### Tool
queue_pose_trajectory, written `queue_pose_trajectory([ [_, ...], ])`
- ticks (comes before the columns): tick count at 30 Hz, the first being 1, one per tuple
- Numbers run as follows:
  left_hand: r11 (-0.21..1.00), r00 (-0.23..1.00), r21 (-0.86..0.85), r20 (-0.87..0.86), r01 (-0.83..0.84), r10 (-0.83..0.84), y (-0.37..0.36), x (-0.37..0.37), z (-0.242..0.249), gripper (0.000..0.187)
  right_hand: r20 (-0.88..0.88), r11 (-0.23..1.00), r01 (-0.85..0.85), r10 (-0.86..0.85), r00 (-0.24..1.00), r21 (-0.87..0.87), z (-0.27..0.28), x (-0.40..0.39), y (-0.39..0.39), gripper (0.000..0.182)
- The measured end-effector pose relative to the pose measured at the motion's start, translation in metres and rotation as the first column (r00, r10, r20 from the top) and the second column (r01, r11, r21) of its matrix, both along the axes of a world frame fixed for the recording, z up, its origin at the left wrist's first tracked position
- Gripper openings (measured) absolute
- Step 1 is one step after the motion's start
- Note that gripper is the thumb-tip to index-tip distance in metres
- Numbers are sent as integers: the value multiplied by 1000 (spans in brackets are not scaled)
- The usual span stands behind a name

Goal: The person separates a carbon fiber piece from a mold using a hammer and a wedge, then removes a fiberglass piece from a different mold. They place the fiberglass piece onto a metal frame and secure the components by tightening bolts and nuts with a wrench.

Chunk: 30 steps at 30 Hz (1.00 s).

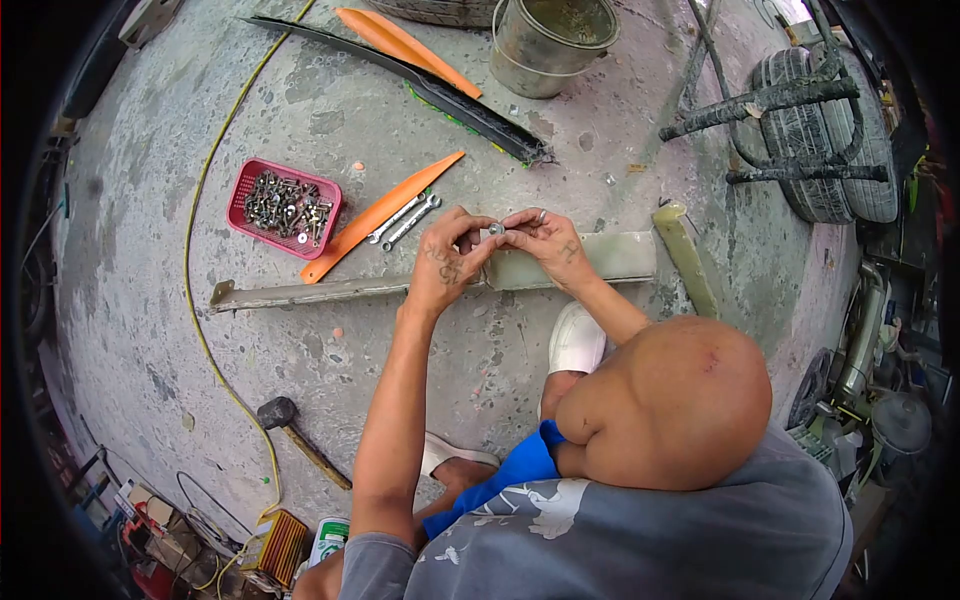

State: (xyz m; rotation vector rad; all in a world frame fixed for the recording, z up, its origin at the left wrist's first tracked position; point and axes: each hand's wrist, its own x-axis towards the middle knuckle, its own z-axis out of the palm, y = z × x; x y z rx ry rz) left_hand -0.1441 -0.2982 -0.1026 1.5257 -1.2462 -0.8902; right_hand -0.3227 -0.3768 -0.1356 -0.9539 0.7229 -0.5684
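Observation:
My left hand [448,258] and my right hand [550,246] meet fingertip to fingertip over a long metal bar [330,291]. Pinched between them is a small round metal piece [497,229], like a nut or washer; its exact kind is too small to make out. The bar's wider, flat part [605,258] lies beneath my right hand. To the left of my left hand, two wrenches [411,222] rest beside an orange strip [385,214]. Farther left, a red plastic basket [238,200] holds several loose bolts, nuts and washers [285,205].
A hammer [300,440] lies on the concrete at lower left, near a yellow cable [200,270]. Beyond my hands are a long black strip [450,97] and a metal bucket [540,65]. At right stand tires [800,130] with a metal frame and another metal piece [688,262].

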Motion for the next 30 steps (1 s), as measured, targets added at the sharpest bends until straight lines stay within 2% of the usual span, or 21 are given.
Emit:
queue_pose_trajectory([
  [2,1000,1000,8,-9,0,0,1,3,-1,19,-23,1000,-2,2,1000,-7,1,1,0,18],
  [4,994,995,-48,-29,-95,94,4,8,2,20,-21,1000,12,-12,1000,3,2,1,1,21],
  [6,990,991,-46,30,-131,132,11,12,-2,15,-42,1000,-15,14,999,-8,6,2,1,20],
  [8,985,944,-37,281,-171,175,18,14,-12,11,-63,999,-37,36,997,-12,12,2,0,20],
  [9,989,927,5,349,-149,138,21,12,-11,12,-109,996,-81,77,991,-34,15,2,0,20],
  [10,990,930,9,346,-138,127,23,9,-10,12,-157,991,-125,115,981,-52,16,0,-1,21],
  [11,990,905,36,411,-135,109,24,4,-10,13,-160,992,-115,106,981,-49,15,-3,-1,21],
  [12,989,877,64,472,-135,89,25,0,-9,14,-162,975,-177,154,975,-138,16,-6,0,19],
  [13,984,878,95,470,-149,87,26,-1,-8,15,-169,945,-239,204,964,-223,17,-9,0,18],
  [14,984,880,99,468,-145,82,26,-2,-10,15,-171,947,-236,201,965,-219,18,-13,-2,18],
  [16,982,886,61,443,-182,137,27,-2,-13,15,-343,898,-379,291,893,-225,29,-19,-4,17],
  [20,982,892,55,430,-180,140,21,1,-16,16,-329,908,-356,273,904,-223,27,-19,2,16],
  [23,981,895,69,426,-182,136,20,1,-14,16,-372,870,-385,263,890,-307,25,-18,4,17],
  [25,981,890,71,438,-178,130,21,1,-15,16,-297,908,-280,187,936,-312,18,-16,9,17],
  [30,981,888,87,444,-173,118,25,-1,-14,15,-379,805,-418,262,887,-422,23,-10,3,17],
])
